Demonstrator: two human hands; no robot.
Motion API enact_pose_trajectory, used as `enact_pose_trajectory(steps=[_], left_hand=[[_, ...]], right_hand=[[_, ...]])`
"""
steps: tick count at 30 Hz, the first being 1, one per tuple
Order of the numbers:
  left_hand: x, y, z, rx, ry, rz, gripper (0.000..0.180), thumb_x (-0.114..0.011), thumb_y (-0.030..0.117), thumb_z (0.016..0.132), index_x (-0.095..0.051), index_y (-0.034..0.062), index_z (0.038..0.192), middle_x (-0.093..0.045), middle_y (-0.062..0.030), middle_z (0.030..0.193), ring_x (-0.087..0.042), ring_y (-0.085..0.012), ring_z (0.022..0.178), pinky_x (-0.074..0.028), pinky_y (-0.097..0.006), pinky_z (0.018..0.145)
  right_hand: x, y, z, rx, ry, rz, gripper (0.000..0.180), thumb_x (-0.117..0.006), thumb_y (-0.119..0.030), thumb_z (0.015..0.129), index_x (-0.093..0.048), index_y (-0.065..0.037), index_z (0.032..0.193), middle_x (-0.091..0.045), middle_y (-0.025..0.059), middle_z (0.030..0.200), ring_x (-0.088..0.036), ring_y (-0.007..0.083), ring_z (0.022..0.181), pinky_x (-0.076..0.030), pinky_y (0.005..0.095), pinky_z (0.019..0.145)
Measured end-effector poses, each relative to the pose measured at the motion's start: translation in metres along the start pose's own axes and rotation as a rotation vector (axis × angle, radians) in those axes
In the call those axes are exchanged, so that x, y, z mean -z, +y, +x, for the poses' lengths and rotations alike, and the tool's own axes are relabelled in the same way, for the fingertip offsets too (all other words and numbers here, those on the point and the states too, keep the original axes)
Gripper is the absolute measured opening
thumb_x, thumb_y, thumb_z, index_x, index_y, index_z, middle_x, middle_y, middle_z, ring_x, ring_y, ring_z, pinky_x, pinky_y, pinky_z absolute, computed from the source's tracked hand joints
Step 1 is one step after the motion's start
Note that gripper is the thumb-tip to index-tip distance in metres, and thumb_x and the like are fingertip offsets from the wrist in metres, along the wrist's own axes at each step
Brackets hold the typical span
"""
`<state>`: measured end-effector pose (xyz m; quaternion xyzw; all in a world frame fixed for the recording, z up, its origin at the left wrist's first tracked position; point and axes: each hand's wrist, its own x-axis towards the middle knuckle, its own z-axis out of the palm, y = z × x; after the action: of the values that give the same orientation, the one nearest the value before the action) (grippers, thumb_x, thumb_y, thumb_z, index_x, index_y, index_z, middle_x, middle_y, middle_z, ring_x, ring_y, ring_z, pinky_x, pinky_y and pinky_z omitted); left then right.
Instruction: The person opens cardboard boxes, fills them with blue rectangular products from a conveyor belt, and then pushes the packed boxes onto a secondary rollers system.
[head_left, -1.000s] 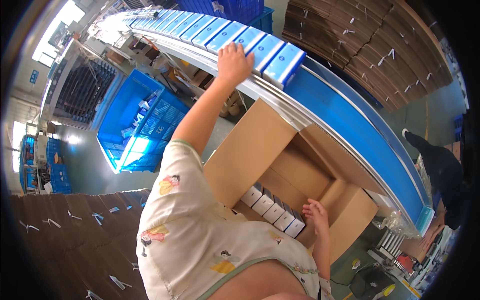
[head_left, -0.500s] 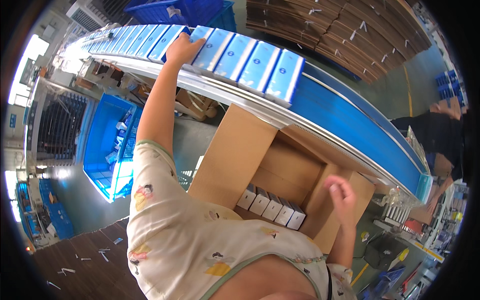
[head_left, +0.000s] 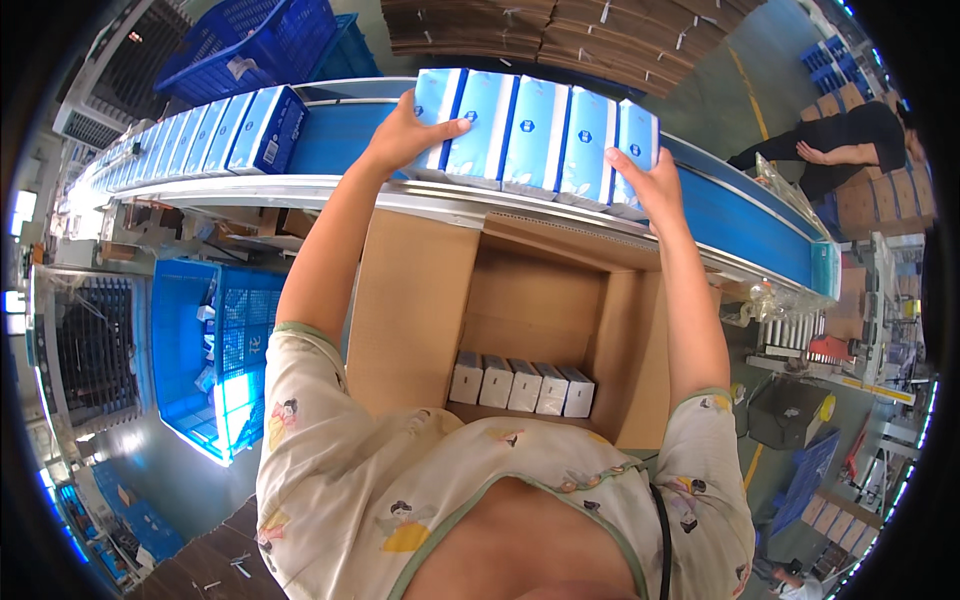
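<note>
This looks like a factory packing floor: identical packs (head_left: 527,135) line a blue conveyor belt (head_left: 340,137) beside an open carton (head_left: 415,300), with stacked flat cardboard (head_left: 560,32), plastic crates (head_left: 255,45) and a yellow floor line (head_left: 748,90) around.

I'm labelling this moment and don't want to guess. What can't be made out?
Head view: the carton's near edge, hidden by the shirt.
Head view: far ends of the grouped packs, hidden by their tops.
Head view: palms of the left hand and right hand, facing away.
Head view: distant packs at far left, too small and glare-washed.
</note>
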<state>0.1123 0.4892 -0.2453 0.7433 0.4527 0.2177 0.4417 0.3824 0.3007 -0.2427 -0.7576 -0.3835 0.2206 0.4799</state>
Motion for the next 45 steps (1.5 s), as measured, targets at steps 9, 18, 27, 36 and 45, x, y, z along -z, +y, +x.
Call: enact_pose_trajectory(steps=[9,18,27,36,45], left_hand=[[-0.008,0.053,-0.102,-0.469,0.272,-0.258,0.086,-0.078,0.033,0.063,-0.029,-0.0035,0.124,-0.053,-0.0206,0.104,-0.058,-0.0261,0.092,-0.049,-0.033,0.078],[-0.104,0.012,-0.265,0.336,-0.102,0.170,0.100,-0.068,0.061,0.059,-0.027,0.0012,0.128,-0.060,-0.0198,0.094,-0.061,-0.0327,0.087,-0.047,-0.037,0.078],[-0.240,-0.151,-0.195,0.450,-0.969,0.902,0.077,-0.036,0.061,0.081,-0.034,0.0009,0.129,-0.052,-0.0158,0.119,-0.051,-0.0275,0.109,-0.040,-0.037,0.089],[-0.279,-0.194,-0.162,0.279,-1.144,0.601,0.056,-0.029,0.051,0.089,-0.049,0.0104,0.122,-0.041,-0.0123,0.131,-0.035,-0.0283,0.123,-0.026,-0.038,0.101],[-0.125,-0.040,-0.162,-0.191,-0.289,-0.073,0.034,-0.048,0.030,0.089,-0.055,0.0069,0.112,-0.058,-0.0120,0.110,-0.056,-0.0238,0.099,-0.042,-0.031,0.087]], right_hand=[[0.065,-0.082,-0.105,0.374,0.263,0.009,0.065,-0.075,-0.020,0.068,-0.039,0.004,0.116,-0.052,0.0113,0.104,-0.053,0.0158,0.090,-0.043,0.0272,0.078],[0.091,0.075,-0.255,-0.342,-0.085,-0.032,0.071,-0.074,-0.024,0.067,-0.036,0.000,0.123,-0.052,0.0140,0.106,-0.054,0.0211,0.092,-0.044,0.0312,0.081],[-0.034,0.248,-0.203,-0.694,-0.895,-0.941,0.082,-0.041,-0.065,0.073,-0.043,0.001,0.122,-0.053,0.0203,0.116,-0.050,0.0309,0.110,-0.042,0.0364,0.087],[-0.088,0.339,-0.180,-0.310,-1.355,-0.190,0.047,-0.023,-0.035,0.095,-0.054,-0.008,0.115,-0.043,0.0087,0.130,-0.038,0.0208,0.119,-0.027,0.0295,0.100],[0.030,0.192,-0.132,-0.271,-0.654,-0.181,0.039,-0.050,-0.030,0.086,-0.051,-0.007,0.116,-0.057,0.0106,0.113,-0.049,0.0229,0.111,-0.039,0.0311,0.090]])
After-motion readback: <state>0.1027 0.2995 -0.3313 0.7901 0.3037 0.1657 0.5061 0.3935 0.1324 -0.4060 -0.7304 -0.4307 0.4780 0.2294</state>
